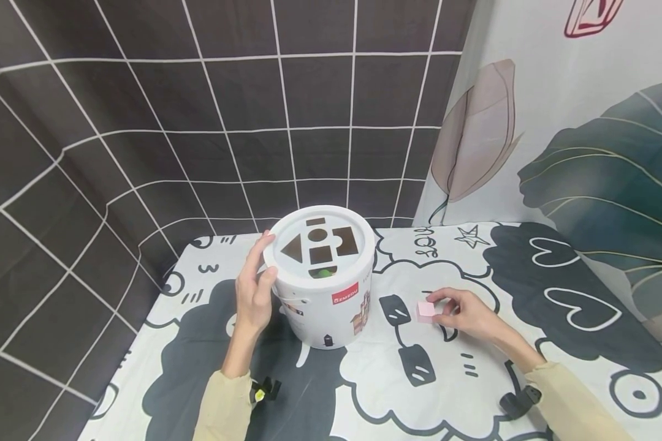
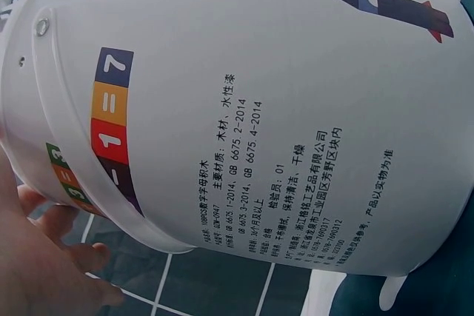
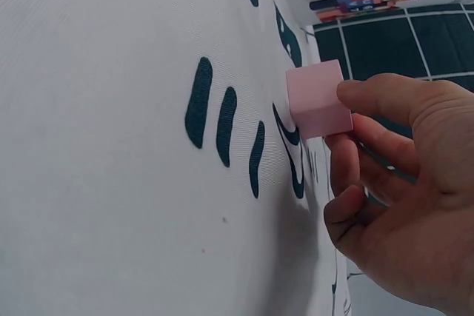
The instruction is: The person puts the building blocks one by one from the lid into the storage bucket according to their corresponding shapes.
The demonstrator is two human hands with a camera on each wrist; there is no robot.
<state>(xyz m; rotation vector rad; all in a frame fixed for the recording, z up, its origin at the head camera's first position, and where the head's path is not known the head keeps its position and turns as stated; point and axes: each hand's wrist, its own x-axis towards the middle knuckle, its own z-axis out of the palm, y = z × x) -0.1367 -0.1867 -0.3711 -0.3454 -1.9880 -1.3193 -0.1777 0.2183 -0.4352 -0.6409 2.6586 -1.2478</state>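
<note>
A white bucket (image 1: 315, 312) with printed sides stands upright on the cloth. Its lid (image 1: 287, 269) has several cut-out holes of different shapes, and something green (image 1: 323, 273) shows through the front one. My left hand (image 1: 255, 288) rests against the bucket's left side near the rim, fingers extended; in the left wrist view the bucket's handle (image 2: 104, 175) crosses its printed wall. To the right of the bucket, my right hand (image 1: 466, 312) pinches a pink cube (image 3: 317, 98) between thumb and fingers. The cube is at or just over the cloth; whether it touches I cannot tell.
A patterned black-and-white cloth (image 1: 386, 373) covers the table. Behind the bucket hangs a dark curtain (image 1: 243, 92) with white grid lines. A pale curtain with leaf prints (image 1: 612, 184) hangs at the right. Each wrist wears a small black device.
</note>
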